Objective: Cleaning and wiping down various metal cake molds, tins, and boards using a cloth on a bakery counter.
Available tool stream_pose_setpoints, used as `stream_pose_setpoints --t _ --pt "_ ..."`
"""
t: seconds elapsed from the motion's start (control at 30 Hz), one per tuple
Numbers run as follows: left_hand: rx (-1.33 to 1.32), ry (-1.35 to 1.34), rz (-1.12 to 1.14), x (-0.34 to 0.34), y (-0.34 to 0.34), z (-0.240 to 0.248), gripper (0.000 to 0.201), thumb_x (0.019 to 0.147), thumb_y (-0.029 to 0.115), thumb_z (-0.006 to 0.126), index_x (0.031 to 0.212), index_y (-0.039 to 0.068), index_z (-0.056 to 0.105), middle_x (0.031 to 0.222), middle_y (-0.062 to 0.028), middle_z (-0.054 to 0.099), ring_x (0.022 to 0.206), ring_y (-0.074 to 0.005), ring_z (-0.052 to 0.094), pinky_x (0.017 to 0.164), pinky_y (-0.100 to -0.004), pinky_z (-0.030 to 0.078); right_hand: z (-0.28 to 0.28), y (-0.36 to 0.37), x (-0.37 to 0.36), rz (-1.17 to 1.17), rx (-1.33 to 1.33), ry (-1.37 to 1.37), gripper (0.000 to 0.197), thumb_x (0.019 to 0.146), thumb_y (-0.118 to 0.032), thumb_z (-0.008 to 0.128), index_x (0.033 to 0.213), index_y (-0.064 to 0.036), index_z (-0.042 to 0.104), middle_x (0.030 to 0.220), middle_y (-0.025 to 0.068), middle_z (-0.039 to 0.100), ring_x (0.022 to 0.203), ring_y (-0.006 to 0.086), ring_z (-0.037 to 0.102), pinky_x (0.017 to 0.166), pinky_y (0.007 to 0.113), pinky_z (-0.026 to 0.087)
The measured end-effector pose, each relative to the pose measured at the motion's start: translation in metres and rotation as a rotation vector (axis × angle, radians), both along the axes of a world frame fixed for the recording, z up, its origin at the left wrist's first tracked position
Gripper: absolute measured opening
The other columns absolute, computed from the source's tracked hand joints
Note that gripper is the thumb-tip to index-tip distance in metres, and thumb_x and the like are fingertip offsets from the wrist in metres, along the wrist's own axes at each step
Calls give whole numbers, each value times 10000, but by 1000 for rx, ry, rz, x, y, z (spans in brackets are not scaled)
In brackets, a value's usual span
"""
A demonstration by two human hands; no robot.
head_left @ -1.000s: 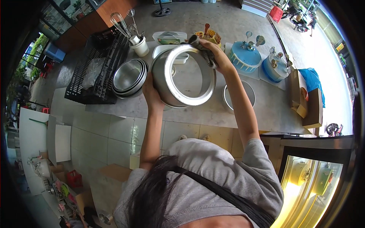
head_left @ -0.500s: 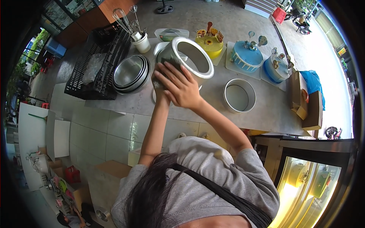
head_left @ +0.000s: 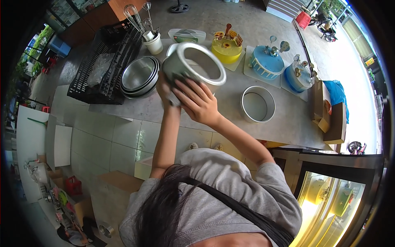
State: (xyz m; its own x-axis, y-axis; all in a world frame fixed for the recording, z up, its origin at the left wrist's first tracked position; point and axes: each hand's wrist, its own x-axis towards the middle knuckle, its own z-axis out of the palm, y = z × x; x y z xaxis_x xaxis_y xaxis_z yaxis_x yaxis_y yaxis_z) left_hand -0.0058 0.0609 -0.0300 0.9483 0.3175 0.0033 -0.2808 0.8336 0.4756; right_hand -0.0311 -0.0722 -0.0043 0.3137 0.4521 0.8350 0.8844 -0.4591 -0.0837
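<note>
A deep metal pot (head_left: 176, 64) with a wide pale rim is held tilted above the table, its mouth facing up and to the right. My left hand (head_left: 163, 88) grips it from the left and below, with most of its fingers hidden. Pressed against the pot's near outer wall, a dark grey cloth (head_left: 174, 99) shows under my right hand (head_left: 198, 102). The fingers of that hand lie long over the cloth. Right of the pot, a round cake tin (head_left: 270, 103) stands upright on the grey table (head_left: 224, 113).
Nested steel bowls (head_left: 138, 74) and a black plastic crate (head_left: 92, 78) sit at the left. Behind are a white tub of whisks (head_left: 154, 45), a lidded plastic box (head_left: 187, 36), a yellow cake (head_left: 226, 51) and two blue cakes (head_left: 265, 61) (head_left: 298, 76). Cardboard boxes (head_left: 337, 123) stand far right.
The pot has shifted slightly left and turned a little. My right hand has slid down along its wall, and more of the cloth shows.
</note>
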Motion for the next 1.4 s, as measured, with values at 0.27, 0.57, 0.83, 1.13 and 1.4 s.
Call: stream_pose_setpoints --t 0.27,0.57,0.83,1.13,1.4 --pt "267 114 312 -14 -19 43 448 949 344 327 1158 -31 455 1132 -114 506 1017 -194 516 886 -334 411 -12 -17 72 283 1361 915 373 912 -297 416 1137 -11 504 1085 94 553 993 186 504 901 295 368" --pt "952 158 152 -13 -29 43 361 943 269 370 973 -24 578 876 -60 583 841 -96 498 769 -247 397 90 -49 124 333 53 973 332 890 -272 456 1054 -23 603 884 87 649 811 173 608 777 273 456" --pt "1023 -3 387 -9 -28 24 317 916 266 412 921 -20 549 868 -87 570 783 -164 499 713 -295 396 67 -21 68 251 -227 135 254 760 -240 583 980 -114 606 1116 43 579 1017 223 561 743 340 495" --pt "1389 -23 319 -18 -27 43 348 919 286 395 898 -30 538 785 -96 573 721 -169 500 647 -288 397 80 -25 63 349 -118 305 332 761 -208 558 1067 -87 604 1152 71 567 1040 232 546 866 348 445" --pt "1263 98 218 -36 -23 53 317 936 253 383 850 -2 549 705 -37 503 672 -103 422 617 -248 366 67 -35 122 118 153 1139 317 864 -291 478 1100 -113 590 1048 104 610 846 226 614 716 300 490"
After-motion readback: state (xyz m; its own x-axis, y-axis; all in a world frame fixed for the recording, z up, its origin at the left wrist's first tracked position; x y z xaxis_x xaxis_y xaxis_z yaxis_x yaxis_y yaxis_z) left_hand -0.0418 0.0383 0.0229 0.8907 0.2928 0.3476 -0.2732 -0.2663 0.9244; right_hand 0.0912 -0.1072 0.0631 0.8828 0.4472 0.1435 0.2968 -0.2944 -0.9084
